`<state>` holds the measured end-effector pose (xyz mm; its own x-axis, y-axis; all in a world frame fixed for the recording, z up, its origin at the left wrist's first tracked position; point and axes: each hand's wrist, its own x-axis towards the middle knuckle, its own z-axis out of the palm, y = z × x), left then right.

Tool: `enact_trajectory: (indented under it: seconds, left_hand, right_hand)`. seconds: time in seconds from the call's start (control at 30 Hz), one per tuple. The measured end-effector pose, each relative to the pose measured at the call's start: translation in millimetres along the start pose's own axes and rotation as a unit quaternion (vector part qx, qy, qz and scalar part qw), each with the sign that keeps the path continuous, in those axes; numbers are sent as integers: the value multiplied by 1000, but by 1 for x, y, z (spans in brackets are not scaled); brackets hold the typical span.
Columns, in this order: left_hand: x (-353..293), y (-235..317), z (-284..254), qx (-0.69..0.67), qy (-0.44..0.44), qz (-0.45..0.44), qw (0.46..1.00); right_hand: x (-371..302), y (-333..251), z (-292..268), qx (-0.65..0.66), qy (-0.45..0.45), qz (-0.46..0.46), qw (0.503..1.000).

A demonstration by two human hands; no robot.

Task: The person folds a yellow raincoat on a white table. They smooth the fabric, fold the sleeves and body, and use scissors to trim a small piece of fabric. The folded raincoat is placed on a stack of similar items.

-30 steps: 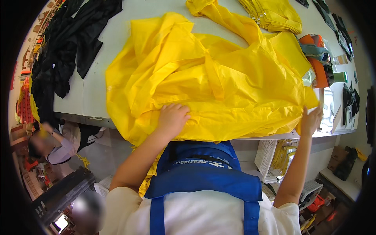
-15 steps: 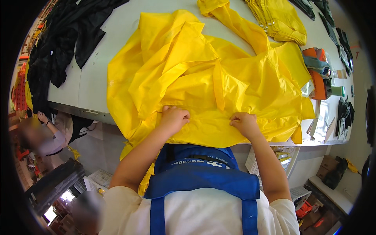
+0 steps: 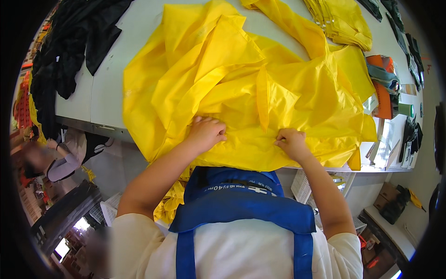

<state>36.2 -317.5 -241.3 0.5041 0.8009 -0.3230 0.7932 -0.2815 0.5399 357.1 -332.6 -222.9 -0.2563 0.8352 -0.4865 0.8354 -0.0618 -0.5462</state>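
A large sheet of shiny yellow waterproof fabric (image 3: 223, 97) lies crumpled across the table in front of me, its near edge hanging at my waist. A narrow yellow strap or flap (image 3: 263, 100) runs down its middle. My left hand (image 3: 206, 133) pinches the fabric left of centre, thumb and index finger together. To the right, my right hand (image 3: 292, 143) is closed on the same fabric, fingers curled under. Folds hide what lies beneath. I wear a blue apron (image 3: 241, 211).
Black garments (image 3: 69, 42) lie at the table's far left. A stack of folded yellow pieces (image 3: 344, 21) sits at the back right. An orange box (image 3: 383, 100) and a green roll (image 3: 406, 109) stand at the right. Another person (image 3: 65, 162) is beyond the left edge.
My left hand has moved slightly away from me on the fabric, its fingers a little more spread. My right hand keeps its pinch. The view has shifted slightly.
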Motion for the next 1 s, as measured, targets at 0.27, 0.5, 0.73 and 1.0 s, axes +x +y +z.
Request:
enact_trajectory:
  seconds: [0.27,0.5,0.73,1.0]
  left_hand:
    - [-17,6,-4,82,53,3,995]
    - [-100,6,-62,111,220,-141,959]
    - [-123,-36,-91,-198,250,-206,925]
    - [-101,-29,-137,-123,401,33,907]
  right_hand:
    - [0,-10,-2,-30,-25,17,999]
    - [0,-1,2,-50,-26,37,998]
    - [-8,-27,8,-215,65,-8,974]
    - [22,-215,74,23,47,-402,914]
